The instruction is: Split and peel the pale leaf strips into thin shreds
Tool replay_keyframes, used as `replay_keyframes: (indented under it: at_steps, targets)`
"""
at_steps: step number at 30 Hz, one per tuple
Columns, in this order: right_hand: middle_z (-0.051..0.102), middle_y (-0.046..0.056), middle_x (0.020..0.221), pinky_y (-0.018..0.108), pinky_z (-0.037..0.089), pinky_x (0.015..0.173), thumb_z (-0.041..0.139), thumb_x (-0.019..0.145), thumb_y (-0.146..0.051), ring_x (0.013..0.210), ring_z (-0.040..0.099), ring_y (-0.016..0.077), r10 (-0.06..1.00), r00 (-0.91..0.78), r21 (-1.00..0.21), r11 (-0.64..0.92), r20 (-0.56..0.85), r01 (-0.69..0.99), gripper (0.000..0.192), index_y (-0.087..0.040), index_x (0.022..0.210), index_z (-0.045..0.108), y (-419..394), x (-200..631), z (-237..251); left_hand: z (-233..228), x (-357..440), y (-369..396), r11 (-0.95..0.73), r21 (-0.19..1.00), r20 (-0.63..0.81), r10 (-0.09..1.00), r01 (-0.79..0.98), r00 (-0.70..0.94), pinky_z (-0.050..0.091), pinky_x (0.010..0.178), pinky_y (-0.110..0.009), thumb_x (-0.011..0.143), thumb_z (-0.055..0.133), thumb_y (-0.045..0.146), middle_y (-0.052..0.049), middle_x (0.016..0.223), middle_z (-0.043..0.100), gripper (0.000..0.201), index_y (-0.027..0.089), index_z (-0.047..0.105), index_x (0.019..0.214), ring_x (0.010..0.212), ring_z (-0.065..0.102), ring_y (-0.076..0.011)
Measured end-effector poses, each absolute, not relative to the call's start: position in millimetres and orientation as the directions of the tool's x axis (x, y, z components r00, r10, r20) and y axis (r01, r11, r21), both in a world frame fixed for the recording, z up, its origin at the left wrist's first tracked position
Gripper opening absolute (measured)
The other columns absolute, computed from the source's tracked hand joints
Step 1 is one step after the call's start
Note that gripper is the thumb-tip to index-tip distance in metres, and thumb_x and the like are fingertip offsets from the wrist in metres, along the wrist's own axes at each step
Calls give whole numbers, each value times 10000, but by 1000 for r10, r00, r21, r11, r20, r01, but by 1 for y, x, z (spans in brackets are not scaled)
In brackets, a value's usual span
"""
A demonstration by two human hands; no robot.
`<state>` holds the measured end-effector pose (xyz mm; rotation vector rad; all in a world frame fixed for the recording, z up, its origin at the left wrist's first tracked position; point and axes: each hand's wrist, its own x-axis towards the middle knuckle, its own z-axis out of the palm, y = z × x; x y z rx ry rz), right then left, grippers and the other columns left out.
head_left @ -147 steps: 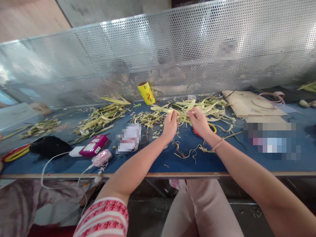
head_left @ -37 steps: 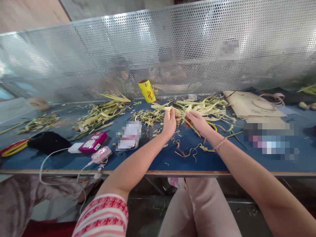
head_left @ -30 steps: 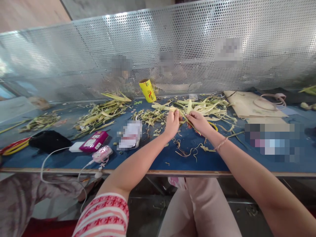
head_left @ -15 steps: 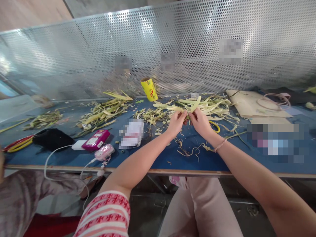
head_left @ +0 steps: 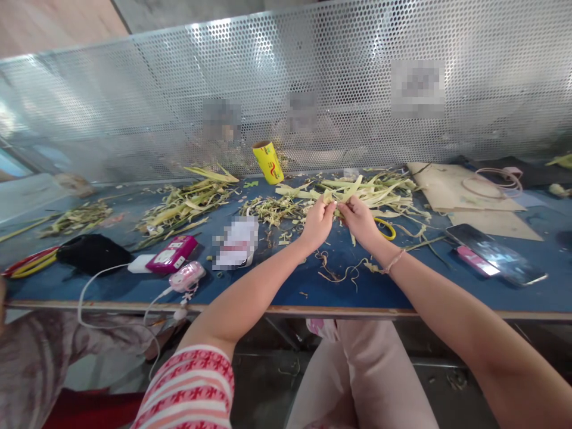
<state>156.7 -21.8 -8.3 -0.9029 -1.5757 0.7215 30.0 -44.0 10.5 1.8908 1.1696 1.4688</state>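
My left hand and my right hand meet above the blue table, fingers pinched close together. Between them they grip a pale green plant strip that sticks up past the fingertips; the part inside the fingers is hidden. Right behind the hands spreads a heap of long pale green strips. Left of my left hand lies a pile of short curled scraps. A yellow ring-shaped handle shows beside my right wrist, its other end hidden by the hand.
A yellow cardboard tube stands tilted by the perforated metal screen. Another strip pile, a pink charger with a white cable, and a black pouch lie left. A phone and brown card lie right. A person sits at far left.
Both hands stay together at nearly the same spot, with finger positions slightly shifted around the strip. The view has moved a little; the piles look the same.
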Motion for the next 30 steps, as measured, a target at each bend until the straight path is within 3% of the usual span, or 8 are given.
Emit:
replay_keyframes:
  at_steps: [3,11,16,23,30]
  targets:
    - [473,-18,640,267,351,527,514,840,-362,587,417,130,867,-15,-855,494,498,159,183,-228,738,443,-23,156,-7,8,30,-43,-528,785,537,841,323,70,364,564,-247,915,451,350,34,558,472,191,187,549,928,551,485,-119]
    - [466,-37,629,264,345,510,518,826,-336,530,430,112,870,-85,-869,490,485,61,141,-224,759,465,-33,151,6,0,28,-30,-414,897,421,907,157,-13,329,508,-251,913,435,483,56,506,374,300,196,503,861,461,398,-105]
    - [488,-35,582,274,362,523,513,826,-320,527,473,121,859,-67,-848,512,508,134,156,-219,722,455,-35,147,7,4,25,-28,-363,925,373,925,115,-78,338,522,-260,908,447,491,52,523,371,310,189,490,848,476,392,-104]
    - [458,-40,557,257,340,449,585,784,-468,507,478,129,906,-36,-901,424,423,91,299,-236,696,418,-29,151,-1,8,27,-35,-382,905,393,919,188,-22,331,527,-259,905,450,490,56,486,385,321,197,476,775,455,402,-106]
    - [422,-62,552,226,286,411,643,724,-550,460,405,83,932,-7,-932,362,362,-21,401,-223,671,418,-28,151,-2,16,29,-49,-500,771,528,848,394,42,313,560,-256,899,466,271,50,537,430,126,209,445,792,514,453,-115]
